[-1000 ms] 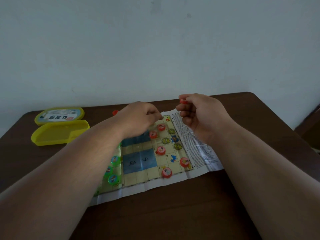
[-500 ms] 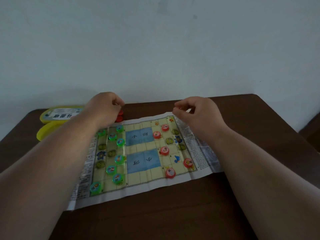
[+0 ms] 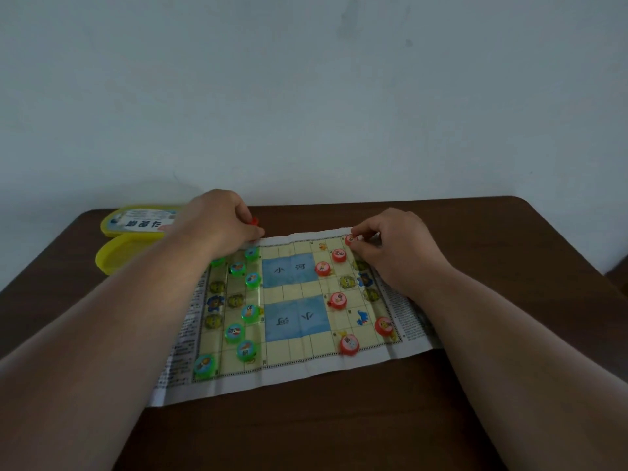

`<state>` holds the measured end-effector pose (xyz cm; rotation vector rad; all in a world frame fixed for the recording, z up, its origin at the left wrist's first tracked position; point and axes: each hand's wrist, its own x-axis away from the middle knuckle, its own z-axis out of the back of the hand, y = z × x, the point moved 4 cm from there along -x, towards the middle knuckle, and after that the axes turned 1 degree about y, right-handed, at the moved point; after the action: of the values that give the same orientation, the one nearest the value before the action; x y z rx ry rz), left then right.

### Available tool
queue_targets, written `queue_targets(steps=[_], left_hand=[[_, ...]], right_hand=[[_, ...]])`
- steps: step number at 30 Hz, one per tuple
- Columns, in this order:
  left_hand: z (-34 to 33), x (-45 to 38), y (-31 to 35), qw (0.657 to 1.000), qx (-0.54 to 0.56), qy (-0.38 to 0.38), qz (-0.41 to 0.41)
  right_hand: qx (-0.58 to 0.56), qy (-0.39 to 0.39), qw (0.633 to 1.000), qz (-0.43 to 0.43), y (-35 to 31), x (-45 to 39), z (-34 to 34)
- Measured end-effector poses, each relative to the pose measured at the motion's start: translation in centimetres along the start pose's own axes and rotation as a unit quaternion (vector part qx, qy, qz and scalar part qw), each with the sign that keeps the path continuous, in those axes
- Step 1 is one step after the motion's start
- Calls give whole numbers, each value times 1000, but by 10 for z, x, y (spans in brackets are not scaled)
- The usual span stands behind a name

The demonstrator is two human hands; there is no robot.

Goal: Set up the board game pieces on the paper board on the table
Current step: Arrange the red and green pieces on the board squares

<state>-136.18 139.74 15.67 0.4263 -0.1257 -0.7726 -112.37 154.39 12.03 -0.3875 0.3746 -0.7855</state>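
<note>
Since before, right hand (image 3: 394, 253) lower

A creased paper board (image 3: 299, 302) with two blue river squares is lying flat across a dark table. Green round pieces (image 3: 250, 313) are sitting on its left columns, while red ones (image 3: 337, 300) are standing scattered on its right side.

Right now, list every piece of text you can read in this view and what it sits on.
"小河": far blue river square on the paper board.
"小河", upside down: near blue river square.
Board margin print, piece faces, yellow box lid label: too small or blurred to read.
</note>
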Motion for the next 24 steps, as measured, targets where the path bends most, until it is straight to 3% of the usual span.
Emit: queue_targets(steps=[5, 9, 12, 15, 18, 24], left_hand=[[3, 2, 1, 1000, 6, 2, -1], [12, 8, 10, 994, 93, 16, -47], [10, 18, 24, 971, 224, -48, -70], [4, 28, 35, 914, 374, -146, -52], [-3, 33, 40, 871, 444, -207, -37], [-7, 32, 38, 870, 441, -215, -47]], right_hand=[[-3, -2, 1000, -7, 2, -1, -2], [-17, 5, 1000, -10, 2, 0, -2], [-51, 14, 998, -24, 1, 0, 0], [-72, 44, 996, -26, 3, 2, 4], [-99, 83, 991, -24, 4, 5, 9], [-134, 127, 983, -17, 2, 7, 17]])
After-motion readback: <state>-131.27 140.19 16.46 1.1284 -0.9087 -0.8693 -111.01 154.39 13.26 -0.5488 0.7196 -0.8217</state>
